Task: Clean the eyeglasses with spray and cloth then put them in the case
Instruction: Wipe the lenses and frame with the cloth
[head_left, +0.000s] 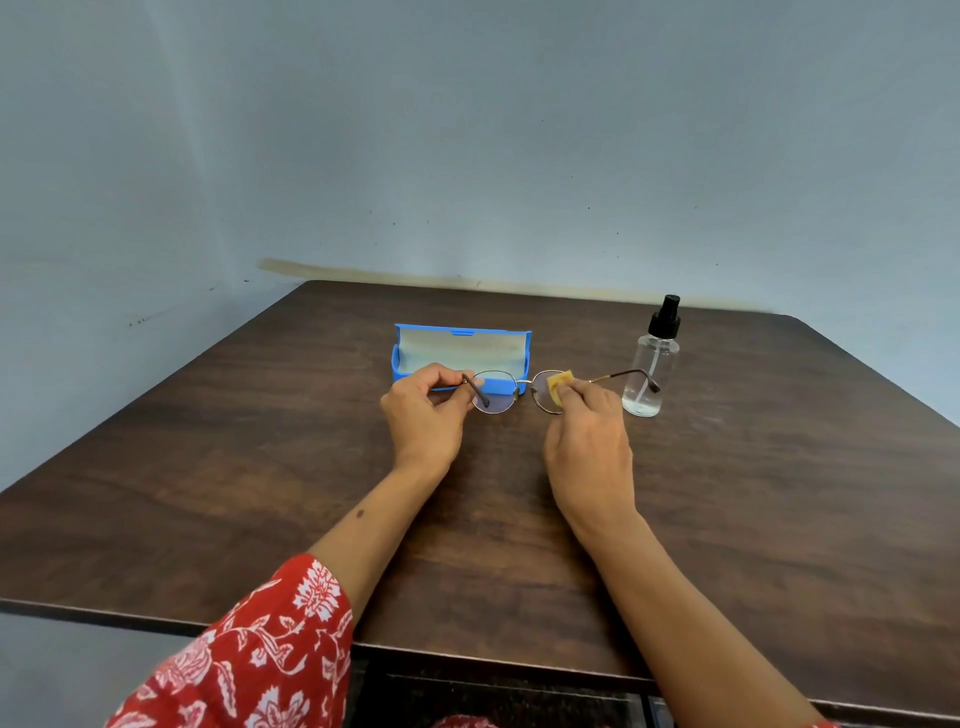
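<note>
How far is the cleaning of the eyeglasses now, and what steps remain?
Looks done: the blue case stands open and the spray bottle stands upright on the table; whether spraying happened cannot be told. In hand: the left hand holds the eyeglasses while the right hand presses the yellow cloth on one lens. Left: finish wiping, then put them in the case.
</note>
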